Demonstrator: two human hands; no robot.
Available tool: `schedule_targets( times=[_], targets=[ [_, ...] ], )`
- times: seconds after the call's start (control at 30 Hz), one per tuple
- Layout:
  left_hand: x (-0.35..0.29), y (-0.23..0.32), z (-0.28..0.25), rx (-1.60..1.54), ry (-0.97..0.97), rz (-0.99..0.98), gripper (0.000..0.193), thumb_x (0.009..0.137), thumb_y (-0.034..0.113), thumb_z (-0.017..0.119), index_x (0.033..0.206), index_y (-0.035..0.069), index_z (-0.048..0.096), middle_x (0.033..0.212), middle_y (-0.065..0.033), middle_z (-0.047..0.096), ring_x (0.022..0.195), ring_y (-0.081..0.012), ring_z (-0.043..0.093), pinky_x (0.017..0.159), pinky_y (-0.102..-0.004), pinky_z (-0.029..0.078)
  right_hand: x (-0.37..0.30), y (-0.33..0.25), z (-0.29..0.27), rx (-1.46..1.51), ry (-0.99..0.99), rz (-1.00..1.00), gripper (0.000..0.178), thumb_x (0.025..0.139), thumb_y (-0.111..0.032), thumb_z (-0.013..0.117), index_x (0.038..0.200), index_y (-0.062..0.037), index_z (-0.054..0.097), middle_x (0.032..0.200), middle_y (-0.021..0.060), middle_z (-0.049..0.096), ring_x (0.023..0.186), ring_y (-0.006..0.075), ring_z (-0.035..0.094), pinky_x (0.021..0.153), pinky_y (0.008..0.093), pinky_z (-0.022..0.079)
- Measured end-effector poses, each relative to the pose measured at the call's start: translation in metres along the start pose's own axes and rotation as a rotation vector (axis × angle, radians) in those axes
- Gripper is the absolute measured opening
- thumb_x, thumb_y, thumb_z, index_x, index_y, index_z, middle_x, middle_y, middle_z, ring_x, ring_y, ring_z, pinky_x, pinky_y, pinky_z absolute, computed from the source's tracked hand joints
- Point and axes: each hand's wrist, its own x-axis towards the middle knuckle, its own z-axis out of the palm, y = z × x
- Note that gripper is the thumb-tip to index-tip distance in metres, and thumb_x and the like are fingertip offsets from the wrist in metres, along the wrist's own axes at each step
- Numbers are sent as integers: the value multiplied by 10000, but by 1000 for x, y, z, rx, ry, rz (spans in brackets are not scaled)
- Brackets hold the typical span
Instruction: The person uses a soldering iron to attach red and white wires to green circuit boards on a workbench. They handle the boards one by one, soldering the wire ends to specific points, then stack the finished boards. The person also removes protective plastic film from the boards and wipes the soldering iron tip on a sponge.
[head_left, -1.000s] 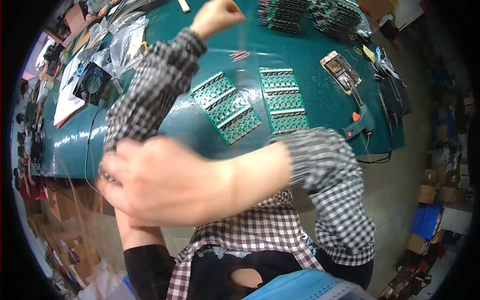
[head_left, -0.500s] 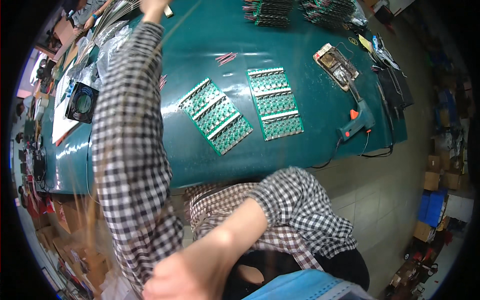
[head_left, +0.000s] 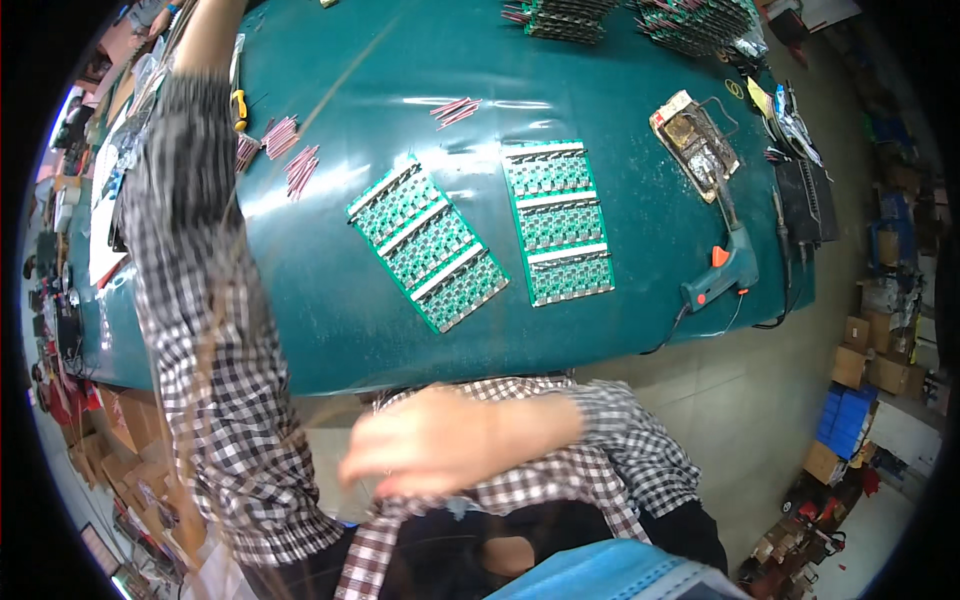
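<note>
My left arm reaches up the left side of the table in a checked sleeve. Its forearm runs off the top edge, so my left hand is out of view. My right hand [head_left: 430,440] is held over my lap, in front of the table edge, blurred by motion. Its fingers point left, loosely bent and apart, with nothing visible in them. Beyond it lie two green circuit board panels, a tilted left panel [head_left: 428,245] and a straighter right panel [head_left: 558,222]. Small bundles of red wires [head_left: 455,112] rest behind them, with more wires [head_left: 301,170] near my left sleeve.
On the right, a green soldering gun [head_left: 725,270] leans its tip into a dirty solder tray [head_left: 697,145]. A dark box [head_left: 805,200] stands beside it. Stacked circuit boards [head_left: 700,22] occupy the far edge. A yellow-handled screwdriver [head_left: 239,110] lies at left.
My right hand has risen from the lower left to above my lap. My left arm has swung left, and its hand has left the picture. The view has shifted slightly.
</note>
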Motion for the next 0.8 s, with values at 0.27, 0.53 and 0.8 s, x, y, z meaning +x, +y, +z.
schedule_targets(
  times=[0.27,0.53,0.8],
  targets=[
    [-243,49,29,123,-602,-155,390,800,195,707,1131,32,583,1079,-116,604,1006,-254,587,879,-373,463,-76,32,-126,-1001,877,975,676,756,-380,738,1277,-31,485,1164,170,543,1084,315,519,916,411,429],
    [-293,55,49,322,-784,-128,687,783,363,695,1379,144,433,1456,-110,353,1388,-393,216,1085,-603,176,-56,45,-144,-850,792,1223,731,634,-381,822,1217,-61,520,894,87,516,815,223,543,714,353,467],
    [-287,36,46,-9,-907,-59,621,746,285,722,1309,132,511,1424,-76,413,1375,-388,263,1094,-586,207,-55,34,-149,165,1193,792,300,818,4,674,1097,31,567,1040,86,648,907,104,614,781,243,495]
  ],
)
